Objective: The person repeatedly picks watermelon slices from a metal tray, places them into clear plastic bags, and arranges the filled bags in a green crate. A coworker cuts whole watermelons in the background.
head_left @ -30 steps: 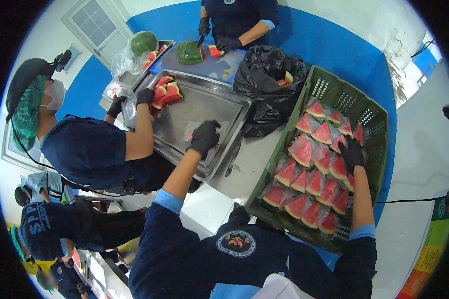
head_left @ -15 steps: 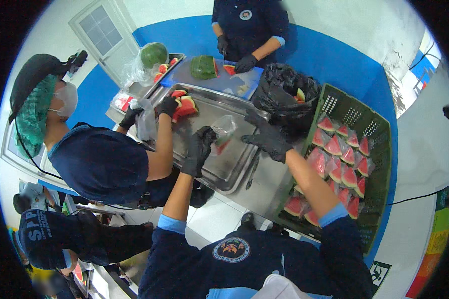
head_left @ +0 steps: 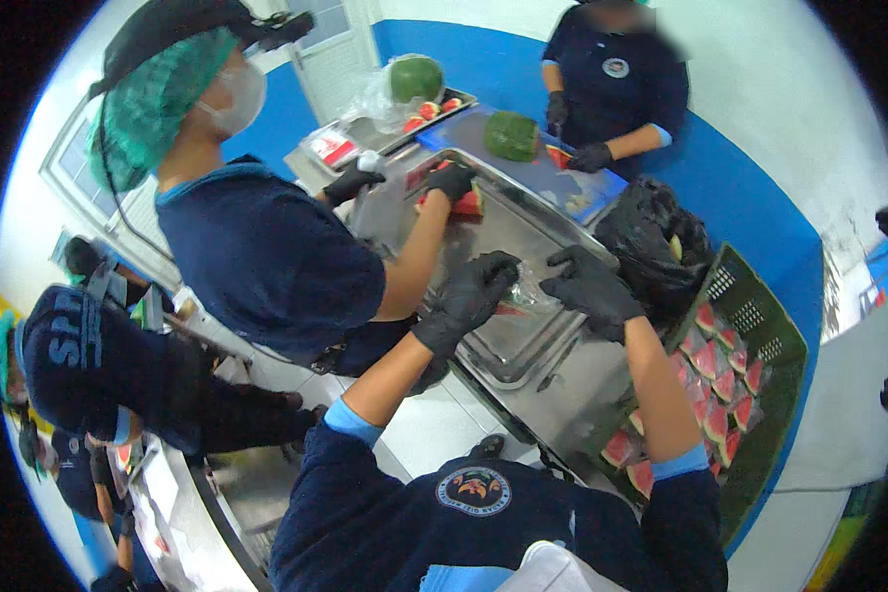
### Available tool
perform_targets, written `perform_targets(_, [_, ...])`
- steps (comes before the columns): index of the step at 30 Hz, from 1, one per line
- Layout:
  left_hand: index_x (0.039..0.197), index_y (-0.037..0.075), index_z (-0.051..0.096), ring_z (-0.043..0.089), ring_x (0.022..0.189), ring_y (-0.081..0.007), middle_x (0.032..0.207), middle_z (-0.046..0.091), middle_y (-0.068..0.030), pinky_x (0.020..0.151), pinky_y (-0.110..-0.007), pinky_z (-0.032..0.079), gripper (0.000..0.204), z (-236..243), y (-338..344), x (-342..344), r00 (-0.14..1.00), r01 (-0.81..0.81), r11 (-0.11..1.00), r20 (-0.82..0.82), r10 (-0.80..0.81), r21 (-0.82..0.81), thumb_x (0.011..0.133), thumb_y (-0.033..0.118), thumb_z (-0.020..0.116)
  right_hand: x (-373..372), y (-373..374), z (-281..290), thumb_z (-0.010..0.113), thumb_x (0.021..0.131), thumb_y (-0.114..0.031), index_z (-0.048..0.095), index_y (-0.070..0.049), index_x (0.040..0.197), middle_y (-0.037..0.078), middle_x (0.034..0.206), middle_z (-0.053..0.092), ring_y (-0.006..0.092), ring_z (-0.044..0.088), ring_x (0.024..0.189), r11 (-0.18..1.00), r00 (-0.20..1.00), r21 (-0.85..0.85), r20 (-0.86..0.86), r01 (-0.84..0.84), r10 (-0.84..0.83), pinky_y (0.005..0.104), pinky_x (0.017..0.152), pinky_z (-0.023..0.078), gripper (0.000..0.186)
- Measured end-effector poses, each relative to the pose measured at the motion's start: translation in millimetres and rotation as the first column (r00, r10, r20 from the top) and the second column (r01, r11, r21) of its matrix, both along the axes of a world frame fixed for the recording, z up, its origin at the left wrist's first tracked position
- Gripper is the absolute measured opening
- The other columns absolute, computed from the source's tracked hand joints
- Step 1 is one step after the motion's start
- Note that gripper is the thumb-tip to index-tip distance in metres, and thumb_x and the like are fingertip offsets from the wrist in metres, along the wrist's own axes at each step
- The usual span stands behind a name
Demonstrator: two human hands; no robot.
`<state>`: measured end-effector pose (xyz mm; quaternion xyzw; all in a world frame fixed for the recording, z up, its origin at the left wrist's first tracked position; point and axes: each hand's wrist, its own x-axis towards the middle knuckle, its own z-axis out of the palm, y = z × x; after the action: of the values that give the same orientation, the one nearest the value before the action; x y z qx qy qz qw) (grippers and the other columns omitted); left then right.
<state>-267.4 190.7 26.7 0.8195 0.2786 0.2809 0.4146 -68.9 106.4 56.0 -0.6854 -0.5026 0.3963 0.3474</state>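
Over the steel tray (head_left: 523, 360), my left hand (head_left: 470, 301) in a black glove is closed on the top of a clear plastic bag (head_left: 531, 289). A red watermelon slice (head_left: 509, 310) shows low in the bag, partly hidden by my fingers. My right hand (head_left: 594, 291), also gloved in black, is at the bag's right side with fingers bent and apart. Whether its fingertips touch the plastic I cannot tell. At the tray's far left end lie cut watermelon pieces (head_left: 471, 203), under the gloved hand (head_left: 452, 182) of a co-worker who also holds a plastic bag.
A green crate (head_left: 775, 424) of bagged watermelon wedges stands at my right. Beyond the tray, a black refuse bag (head_left: 656, 237) stands beside a blue cutting board (head_left: 454, 138), where another person handles watermelon. A whole watermelon (head_left: 416, 79) sits farther left. A co-worker (head_left: 266, 252) stands close on my left.
The view has turned, shifting the scene rightward. My right hand has come in from the tray's right edge to the bag, its fingers less spread. My left hand still holds the bag.
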Motion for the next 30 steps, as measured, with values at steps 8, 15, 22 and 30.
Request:
perform_targets(8, [0.111, 0.004, 0.057, 0.061, 0.082, -0.0292, 0.092, 0.059, -0.0140, 0.076, -0.039, 0.048, 0.023, -11.5, -0.2, -7.9, 0.993, -0.106, 0.993, 0.042, 0.108, -0.043, 0.091, 0.015, 0.053, -6.1, -3.8, 1.9, 0.064, 0.075, -0.008, 0.055, -0.001, 0.109, 0.009, 0.096, 0.059, 0.0186, 0.058, 0.076, 0.944, 0.949, 0.302, -0.237, -0.131, 0.207, 0.0324, 0.064, 0.050, 0.035])
perform_targets(15, [0.097, 0.008, 0.062, 0.058, 0.073, -0.0328, 0.083, 0.055, -0.0148, 0.060, -0.046, 0.047, 0.020, 2.7, -24.1, -14.7, 0.973, 0.124, 0.790, -0.228, 0.021, 0.600, 0.079, 0.016, 0.058, 5.1, -4.5, 18.2, 0.057, 0.074, -0.004, 0.054, 0.001, 0.110, 0.011, 0.101, 0.059, 0.0220, 0.058, 0.084, 0.983, 0.979, 0.154, -0.166, -0.095, 0.120, 0.0341, 0.075, 0.048, 0.036])
perform_targets(22, [0.077, 0.007, 0.064, 0.060, 0.077, -0.0347, 0.086, 0.055, -0.0156, 0.063, -0.045, 0.049, 0.020, 40.8, -34.4, -5.2, 0.936, 0.282, 0.692, -0.350, -0.046, 0.664, 0.073, 0.026, 0.067, 22.0, -16.8, 19.4, 0.054, 0.072, -0.001, 0.055, -0.001, 0.101, 0.011, 0.096, 0.059, 0.0220, 0.056, 0.091, 0.941, 0.951, 0.227, 0.238, -0.251, 0.196, 0.0336, 0.083, 0.044, 0.028])
perform_targets(30, [0.081, 0.008, 0.058, 0.060, 0.078, -0.0326, 0.095, 0.058, -0.0121, 0.070, -0.041, 0.047, 0.032, 97.9, -60.1, 14.3, 0.918, 0.262, 0.925, -0.366, -0.151, 0.276, 0.077, 0.036, 0.072, 40.7, -62.2, 41.7, 0.057, 0.079, -0.009, 0.052, -0.002, 0.114, 0.008, 0.104, 0.058, 0.0207, 0.054, 0.097, 0.911, 0.982, 0.399, -0.105, -0.105, 0.160, 0.0330, 0.088, 0.042, 0.036])
